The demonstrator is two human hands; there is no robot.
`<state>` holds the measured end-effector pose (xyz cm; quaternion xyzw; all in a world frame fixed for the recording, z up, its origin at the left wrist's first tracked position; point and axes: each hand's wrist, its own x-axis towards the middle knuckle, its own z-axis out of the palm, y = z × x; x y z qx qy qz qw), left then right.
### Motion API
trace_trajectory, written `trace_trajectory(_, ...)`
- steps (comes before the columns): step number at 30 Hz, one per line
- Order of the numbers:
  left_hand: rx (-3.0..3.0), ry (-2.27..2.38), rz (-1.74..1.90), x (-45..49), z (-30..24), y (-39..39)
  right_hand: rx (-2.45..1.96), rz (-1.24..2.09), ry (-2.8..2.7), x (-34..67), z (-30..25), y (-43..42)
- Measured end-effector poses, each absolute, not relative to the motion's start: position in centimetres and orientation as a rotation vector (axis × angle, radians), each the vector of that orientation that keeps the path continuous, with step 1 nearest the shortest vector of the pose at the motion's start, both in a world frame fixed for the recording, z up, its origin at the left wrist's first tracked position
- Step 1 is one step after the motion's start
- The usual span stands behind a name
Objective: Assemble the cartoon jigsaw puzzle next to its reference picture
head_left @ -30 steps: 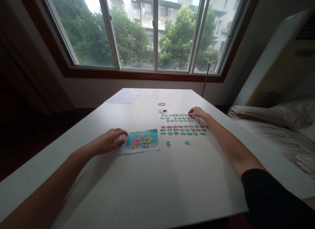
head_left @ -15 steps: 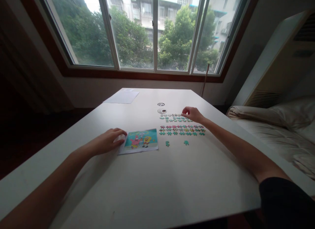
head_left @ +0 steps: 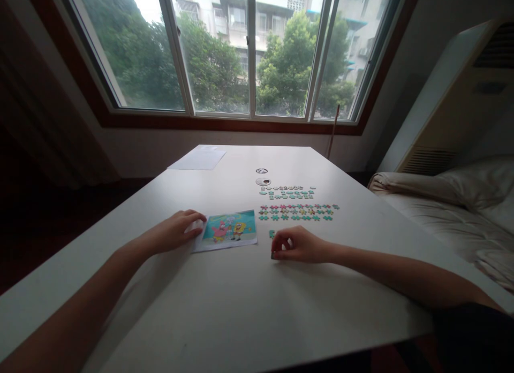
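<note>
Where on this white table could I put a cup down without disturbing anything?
Free: the broad strip of the white table between its near edge and the left hand and right hand, and the stretch between the white paper sheet and the cartoon picture card. Crowded: right of centre, where rows of small colourful puzzle pieces lie.

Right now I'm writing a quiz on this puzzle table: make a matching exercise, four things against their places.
1 left hand
2 right hand
3 sheet of paper
4 rows of puzzle pieces

A far left of the table
B pinching a loose puzzle piece
C on the picture card's edge
D laid out near the round disc

Pairs: 1-C, 2-B, 3-A, 4-D
</note>
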<state>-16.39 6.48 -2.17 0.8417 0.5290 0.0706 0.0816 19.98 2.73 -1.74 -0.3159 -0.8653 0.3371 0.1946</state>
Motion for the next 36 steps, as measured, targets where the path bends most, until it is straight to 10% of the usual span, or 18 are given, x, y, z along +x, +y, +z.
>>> trace_trajectory(36,2.61,1.571,0.211,-16.2,-2.3,6.5,-1.12,0.344,-2.393,27.2,-3.6,5.4)
